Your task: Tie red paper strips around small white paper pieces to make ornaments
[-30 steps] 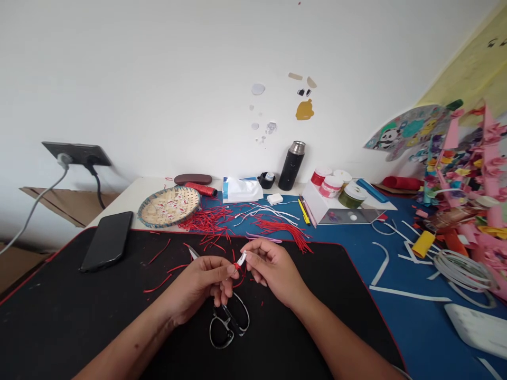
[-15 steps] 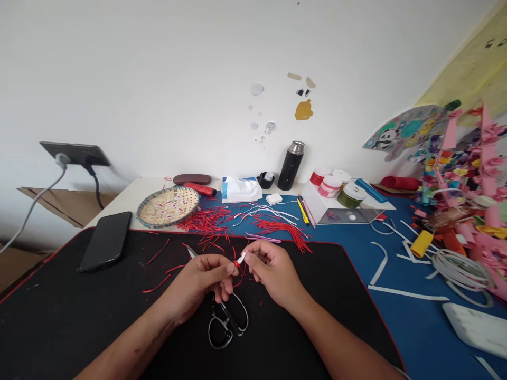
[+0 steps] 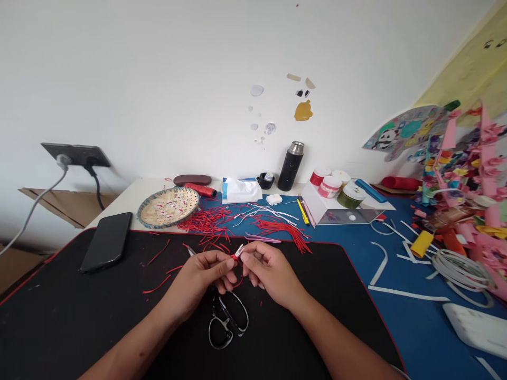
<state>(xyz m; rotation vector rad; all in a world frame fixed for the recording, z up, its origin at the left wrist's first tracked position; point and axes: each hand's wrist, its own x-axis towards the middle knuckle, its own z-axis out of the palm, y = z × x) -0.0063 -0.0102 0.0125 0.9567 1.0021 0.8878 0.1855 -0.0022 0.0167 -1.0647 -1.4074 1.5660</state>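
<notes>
Left hand: the left hand has thumb and index closed in a tight pinch on the red part of a small piece.
Right hand: the right hand has its thumb and index drawn close at the piece's white end; whether they grip or only touch it cannot be made out for certain.
Piece: held between both hands, raised above the black mat, near the mat's far edge.
Slip risk: a pull from the right could, in my judgement, draw the white part out of the red, the left hold being small.
Drop risk: if let go, the piece may be hard to find among the loose threads on the mat, which share its red.
Snag risk: the scissors lie below the hands, tips pointing toward the far edge; a lowered wrist could knock them.
Mixing risk: red cords and white cords lie loose beyond the mat's far edge and could tangle.
Markings, table: no brand or label legible on the tubs, flask or phone, the last at the mat's far left corner.
Markings, wall: dark strokes on the yellow sheet, cut off, unreadable.
</notes>
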